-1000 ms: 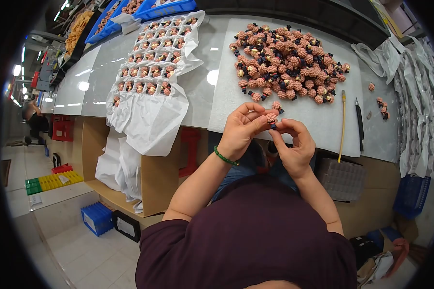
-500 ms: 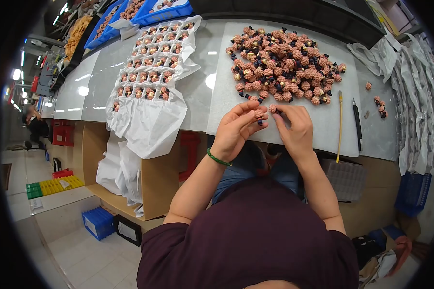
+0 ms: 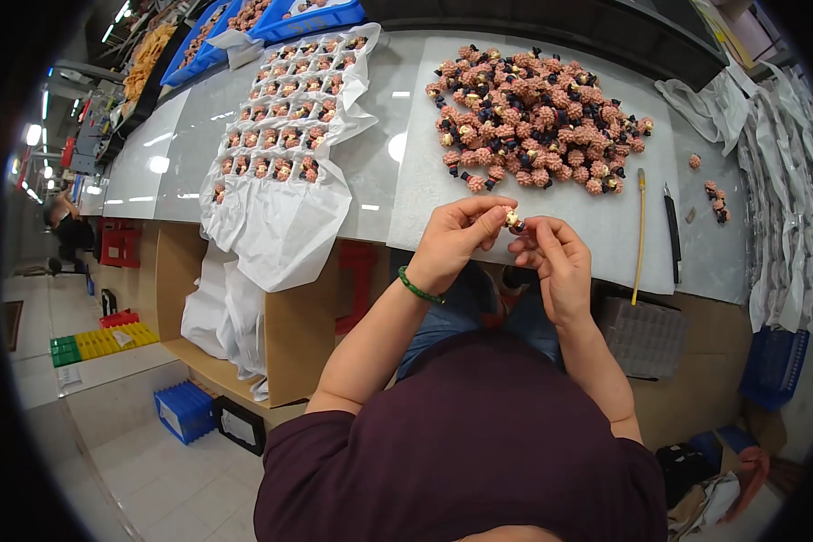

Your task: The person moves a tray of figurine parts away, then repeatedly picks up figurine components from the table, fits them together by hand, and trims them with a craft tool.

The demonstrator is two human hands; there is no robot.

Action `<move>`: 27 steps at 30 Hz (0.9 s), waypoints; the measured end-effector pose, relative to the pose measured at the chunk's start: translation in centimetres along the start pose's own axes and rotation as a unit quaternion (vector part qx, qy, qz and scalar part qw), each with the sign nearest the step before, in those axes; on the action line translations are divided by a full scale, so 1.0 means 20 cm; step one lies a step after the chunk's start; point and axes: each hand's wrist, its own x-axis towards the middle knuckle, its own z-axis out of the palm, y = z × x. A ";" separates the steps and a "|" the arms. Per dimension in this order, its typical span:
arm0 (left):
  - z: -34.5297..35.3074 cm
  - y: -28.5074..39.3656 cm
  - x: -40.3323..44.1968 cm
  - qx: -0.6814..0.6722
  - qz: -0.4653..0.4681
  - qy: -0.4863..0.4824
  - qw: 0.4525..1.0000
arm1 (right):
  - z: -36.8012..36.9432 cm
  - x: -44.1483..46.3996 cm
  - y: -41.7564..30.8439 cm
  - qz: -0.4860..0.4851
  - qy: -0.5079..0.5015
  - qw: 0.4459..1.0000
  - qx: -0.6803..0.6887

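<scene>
Closer together since the earlier frame: left hand (image 3: pixel 444 248) and right hand (image 3: pixel 565 275), with the figurine (image 3: pixel 512 217) turned to show its pale front. Pinched by the knobbly pink head in the left grip; right fingertips bunched beside the dark lower end, but cannot tell if actually gripping. Probably light, stiff and not slippery over the bumps, perhaps fragile at the narrow dark end, so best taken by the head. Held between both hands, above the near edge of the worktop (image 3: pixel 370 194). Farther out, heaped on a white sheet (image 3: pixel 605 235), many similar figurines (image 3: pixel 542 126); off left, more in rows of white pockets.
</scene>
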 end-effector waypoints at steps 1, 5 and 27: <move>0.00 0.00 0.00 0.006 0.002 0.004 1.000 | 0.00 0.00 0.01 0.001 0.000 1.000 0.000; -0.01 -0.01 -0.01 0.021 0.009 -0.005 1.000 | 0.00 -0.02 0.04 -0.059 -0.012 0.996 -0.068; -0.02 -0.03 -0.02 -0.063 0.000 -0.044 0.997 | -0.01 -0.04 0.07 -0.260 -0.018 0.933 -0.247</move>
